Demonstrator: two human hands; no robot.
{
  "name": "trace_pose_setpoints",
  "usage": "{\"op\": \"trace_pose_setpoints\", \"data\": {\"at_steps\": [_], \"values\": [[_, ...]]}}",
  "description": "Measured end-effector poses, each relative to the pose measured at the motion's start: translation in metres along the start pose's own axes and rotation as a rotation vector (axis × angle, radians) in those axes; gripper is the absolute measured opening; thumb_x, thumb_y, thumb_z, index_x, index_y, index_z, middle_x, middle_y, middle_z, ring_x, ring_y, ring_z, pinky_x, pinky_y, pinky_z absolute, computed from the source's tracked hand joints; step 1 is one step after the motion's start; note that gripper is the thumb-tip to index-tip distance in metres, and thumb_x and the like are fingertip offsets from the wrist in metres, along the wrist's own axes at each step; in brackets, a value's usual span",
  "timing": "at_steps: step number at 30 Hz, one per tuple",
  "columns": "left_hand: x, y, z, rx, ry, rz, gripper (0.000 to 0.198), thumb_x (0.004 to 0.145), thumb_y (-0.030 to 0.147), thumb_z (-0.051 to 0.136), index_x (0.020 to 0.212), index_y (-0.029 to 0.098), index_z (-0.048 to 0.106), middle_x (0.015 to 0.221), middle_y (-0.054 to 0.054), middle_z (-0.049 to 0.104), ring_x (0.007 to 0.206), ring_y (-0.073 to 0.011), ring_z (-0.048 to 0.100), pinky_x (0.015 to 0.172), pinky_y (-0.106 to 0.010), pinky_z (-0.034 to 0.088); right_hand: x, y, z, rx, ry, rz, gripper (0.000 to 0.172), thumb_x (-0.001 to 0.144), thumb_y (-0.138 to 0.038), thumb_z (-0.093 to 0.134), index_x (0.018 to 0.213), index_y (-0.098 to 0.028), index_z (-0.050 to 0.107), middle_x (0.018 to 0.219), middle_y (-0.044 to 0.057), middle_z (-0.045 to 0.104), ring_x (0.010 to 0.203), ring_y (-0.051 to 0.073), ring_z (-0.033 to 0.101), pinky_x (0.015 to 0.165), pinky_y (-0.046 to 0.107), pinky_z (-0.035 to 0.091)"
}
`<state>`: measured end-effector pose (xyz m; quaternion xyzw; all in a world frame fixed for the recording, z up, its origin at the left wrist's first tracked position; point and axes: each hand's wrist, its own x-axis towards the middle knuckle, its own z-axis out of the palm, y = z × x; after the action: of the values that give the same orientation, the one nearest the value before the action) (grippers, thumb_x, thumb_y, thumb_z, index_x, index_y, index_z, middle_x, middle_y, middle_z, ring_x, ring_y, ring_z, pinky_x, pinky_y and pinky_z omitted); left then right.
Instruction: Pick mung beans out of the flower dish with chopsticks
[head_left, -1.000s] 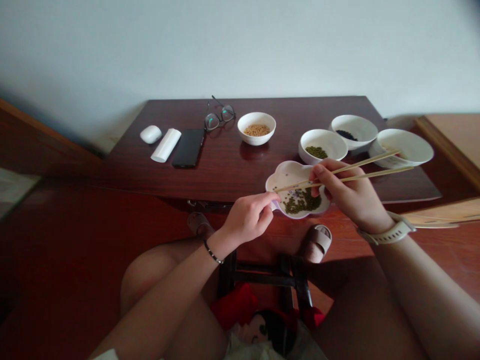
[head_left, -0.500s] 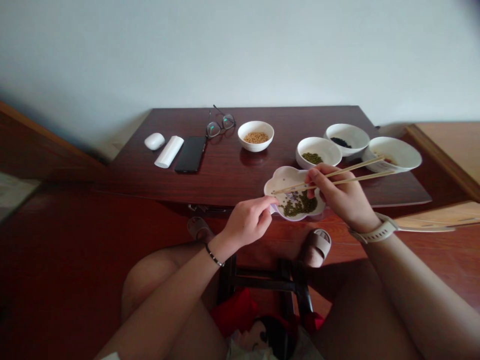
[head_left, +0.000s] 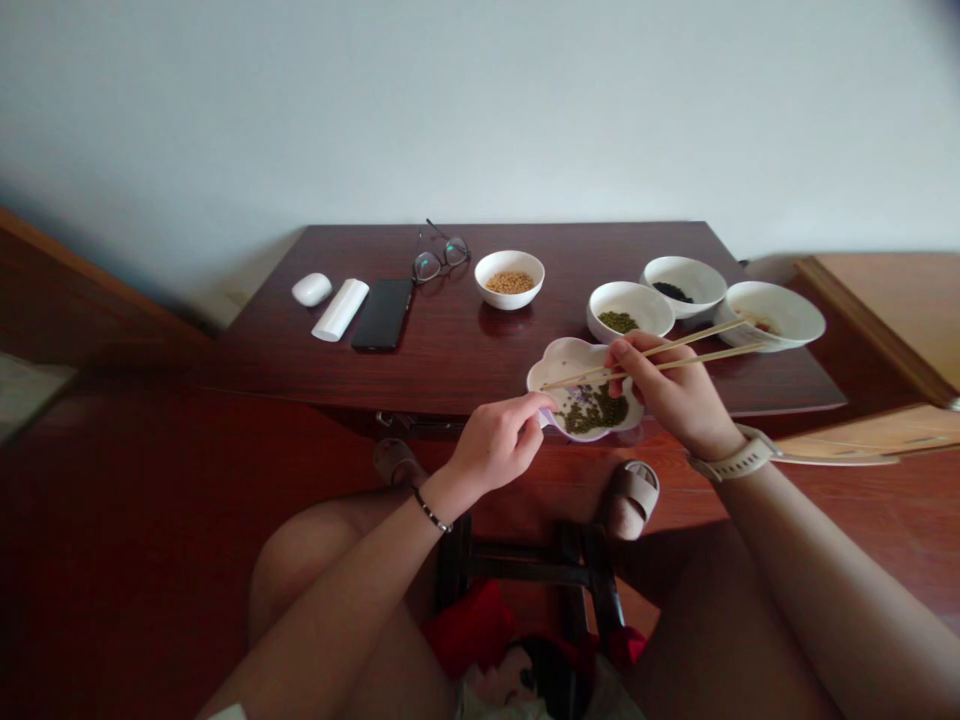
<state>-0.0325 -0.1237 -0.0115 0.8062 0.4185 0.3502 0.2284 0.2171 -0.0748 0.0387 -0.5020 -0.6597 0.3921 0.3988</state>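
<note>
My left hand (head_left: 504, 437) is closed around the short handle of a flower-shaped white dish (head_left: 564, 356) with a pale purple edge, held at the table's front edge. Small green beans (head_left: 600, 411) lie spread in its near part. In my right hand (head_left: 681, 396) is a pair of wooden chopsticks (head_left: 721, 354); their tips point left and reach into the dish, close to my left fingers. Whether the tips pinch a bean is too small to tell. Just behind the dish stands a white bowl (head_left: 645, 298) with green beans (head_left: 619, 321).
On the dark table (head_left: 300, 365) are a bowl of tan beans (head_left: 510, 283), a bowl with black beans (head_left: 673, 291) and a bowl (head_left: 796, 300) with a few reddish bits. Glasses (head_left: 441, 262), a black phone (head_left: 382, 314), a white case (head_left: 340, 309) and a small white rounded object (head_left: 312, 289) lie left.
The view has shifted slightly. My right hand and the chopsticks sit a little further left, their tips still in the dish. My left hand keeps its hold on the handle.
</note>
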Motion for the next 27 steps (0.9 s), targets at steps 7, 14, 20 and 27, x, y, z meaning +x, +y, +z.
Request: {"op": "trace_pose_setpoints", "data": {"at_steps": [7, 14, 20, 27], "values": [[0.002, 0.002, 0.0, 0.013, 0.007, -0.018, 0.031, 0.101, 0.012, 0.049, 0.12, 0.02, 0.073, 0.117, -0.007, 0.084, 0.1, -0.023, 0.081, 0.09, -0.035, 0.061, 0.001, 0.001, 0.001, -0.003, 0.011, 0.008, 0.042, 0.106, -0.059, 0.063, 0.09, -0.021, 0.07, 0.064, 0.002, 0.07, 0.052, 0.013, 0.053, 0.048, 0.027, 0.035], [0.005, 0.004, 0.003, 0.043, 0.038, -0.034, 0.028, 0.102, 0.015, 0.051, 0.117, 0.022, 0.074, 0.113, -0.005, 0.085, 0.099, -0.0229, 0.081, 0.089, -0.035, 0.062, 0.002, 0.013, -0.002, 0.056, 0.063, 0.041, 0.042, 0.102, -0.061, 0.066, 0.087, -0.022, 0.07, 0.062, 0.001, 0.068, 0.047, 0.013, 0.048, 0.045, 0.027, 0.032], [0.009, 0.004, 0.007, 0.08, 0.059, -0.05, 0.029, 0.103, 0.016, 0.052, 0.116, 0.022, 0.077, 0.111, -0.005, 0.086, 0.1, -0.0231, 0.082, 0.089, -0.033, 0.062, 0.003, 0.03, -0.004, 0.243, 0.209, 0.087, 0.047, 0.1, -0.067, 0.065, 0.083, -0.024, 0.066, 0.062, 0.0, 0.06, 0.049, 0.014, 0.051, 0.043, 0.026, 0.032], [0.011, 0.0, 0.01, 0.093, 0.075, -0.062, 0.03, 0.105, 0.019, 0.051, 0.115, 0.022, 0.079, 0.108, -0.005, 0.086, 0.098, -0.0236, 0.083, 0.088, -0.034, 0.061, 0.003, 0.046, -0.011, 0.345, 0.319, 0.119, 0.051, 0.099, -0.071, 0.062, 0.079, -0.024, 0.063, 0.064, 0.0, 0.057, 0.048, 0.014, 0.049, 0.042, 0.027, 0.033]]}}
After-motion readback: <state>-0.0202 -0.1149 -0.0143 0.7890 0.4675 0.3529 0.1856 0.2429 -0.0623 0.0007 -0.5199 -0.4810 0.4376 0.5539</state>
